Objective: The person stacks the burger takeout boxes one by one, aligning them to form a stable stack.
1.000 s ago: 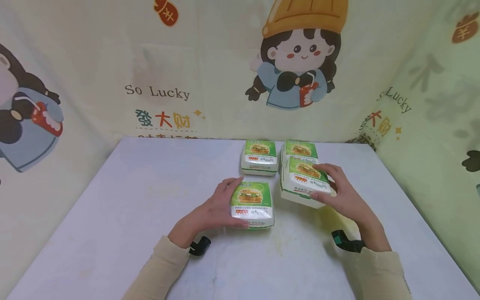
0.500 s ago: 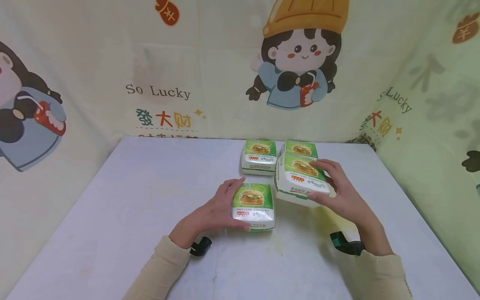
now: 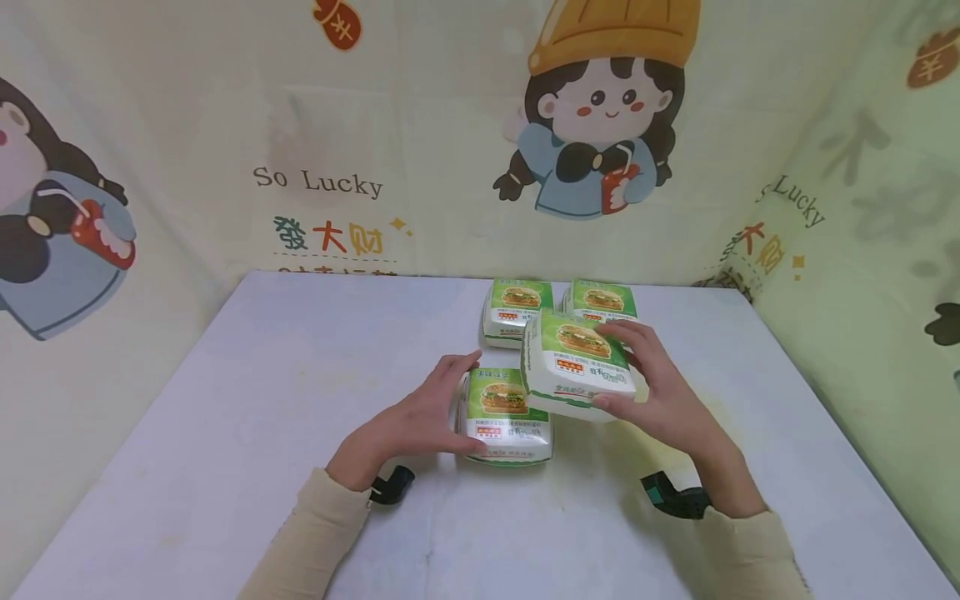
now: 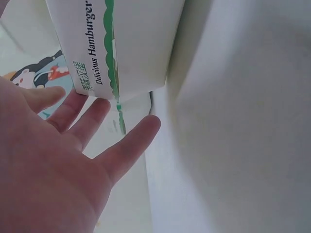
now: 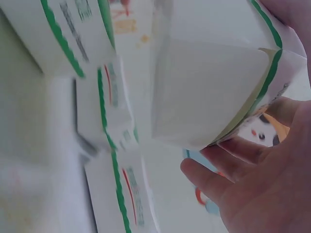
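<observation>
In the head view, my right hand [image 3: 660, 396] grips a white and green hamburger box [image 3: 577, 367] by its right side, thumb at the front and fingers at the back. This box is raised and tilted, overlapping the right edge of a second hamburger box [image 3: 504, 421] on the table. Spread fingers of my left hand [image 3: 416, 421] stand at that second box's left side; the left wrist view shows them nearly straight, with fingertips close to its printed side [image 4: 92, 43]. Whether they touch it I cannot tell. The right wrist view shows the held box's pale underside [image 5: 204, 92].
Two more hamburger boxes, a left one [image 3: 517, 302] and a right one [image 3: 603, 298], stand side by side near the far edge of the white table [image 3: 322, 350]. A printed cloth [image 3: 442, 125] hangs behind the table and at both sides.
The box in my right hand has moved left, from in front of the back right box to above the second box's edge. My left hand has loosened and shifted slightly left.
</observation>
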{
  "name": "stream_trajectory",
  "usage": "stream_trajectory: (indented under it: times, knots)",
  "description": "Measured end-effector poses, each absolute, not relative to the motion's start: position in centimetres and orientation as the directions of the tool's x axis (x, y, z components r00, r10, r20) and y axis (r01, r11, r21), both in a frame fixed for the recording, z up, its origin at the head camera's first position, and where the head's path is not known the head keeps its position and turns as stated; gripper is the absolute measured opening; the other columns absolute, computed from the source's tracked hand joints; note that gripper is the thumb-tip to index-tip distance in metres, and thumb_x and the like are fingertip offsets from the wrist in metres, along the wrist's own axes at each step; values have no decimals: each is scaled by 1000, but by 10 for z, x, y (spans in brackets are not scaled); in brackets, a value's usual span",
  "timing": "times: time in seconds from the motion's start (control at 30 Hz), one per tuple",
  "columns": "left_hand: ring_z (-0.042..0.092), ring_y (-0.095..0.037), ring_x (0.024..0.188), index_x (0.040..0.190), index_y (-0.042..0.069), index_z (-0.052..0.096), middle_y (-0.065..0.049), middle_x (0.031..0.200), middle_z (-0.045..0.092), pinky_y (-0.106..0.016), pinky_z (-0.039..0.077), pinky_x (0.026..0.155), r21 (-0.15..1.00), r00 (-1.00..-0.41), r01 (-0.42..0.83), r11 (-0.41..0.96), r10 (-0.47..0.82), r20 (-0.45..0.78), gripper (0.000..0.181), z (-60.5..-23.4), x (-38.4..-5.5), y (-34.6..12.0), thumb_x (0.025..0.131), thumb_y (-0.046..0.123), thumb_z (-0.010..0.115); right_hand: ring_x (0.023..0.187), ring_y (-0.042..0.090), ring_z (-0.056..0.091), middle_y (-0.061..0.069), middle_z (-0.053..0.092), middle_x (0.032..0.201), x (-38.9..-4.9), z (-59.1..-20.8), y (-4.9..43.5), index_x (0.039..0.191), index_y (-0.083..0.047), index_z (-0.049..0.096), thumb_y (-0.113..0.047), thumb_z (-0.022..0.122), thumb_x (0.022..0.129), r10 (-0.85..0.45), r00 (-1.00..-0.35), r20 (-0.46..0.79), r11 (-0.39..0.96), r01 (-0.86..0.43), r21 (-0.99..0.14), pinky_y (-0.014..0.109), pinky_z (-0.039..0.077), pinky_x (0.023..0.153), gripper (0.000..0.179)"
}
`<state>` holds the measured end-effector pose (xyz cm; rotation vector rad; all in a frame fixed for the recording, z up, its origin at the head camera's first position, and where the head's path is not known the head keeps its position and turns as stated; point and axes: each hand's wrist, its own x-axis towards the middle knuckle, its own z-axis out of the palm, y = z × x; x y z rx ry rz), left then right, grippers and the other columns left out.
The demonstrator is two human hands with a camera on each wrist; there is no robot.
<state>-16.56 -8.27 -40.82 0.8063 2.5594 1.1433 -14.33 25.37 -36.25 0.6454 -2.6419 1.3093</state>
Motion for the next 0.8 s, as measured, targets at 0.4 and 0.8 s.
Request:
stream_trajectory:
  times: [0.4,0.8]
  knots:
    - [42,-18,133,158,27,16,6,149,30,-45,43,110,756,-832,373,538,555,15,118,-407,-164,-80,67,44,89,137,23,36,0,25,157,-137,-366,224,146,-32,41,-22,84,79,-380,-880,287,524,-460,-717,25,44,101,80]
    - [39,-15,132,155,35,20,8,144,35,-45,40,113,794,-840,345,501,542,23,117,-410,-166,-75,63,37,93,141,23,28,2,26,157,-133,-367,208,145,-32,43,-31,86,76,-418,-859,295,543,-496,-677,51,47,102,81]
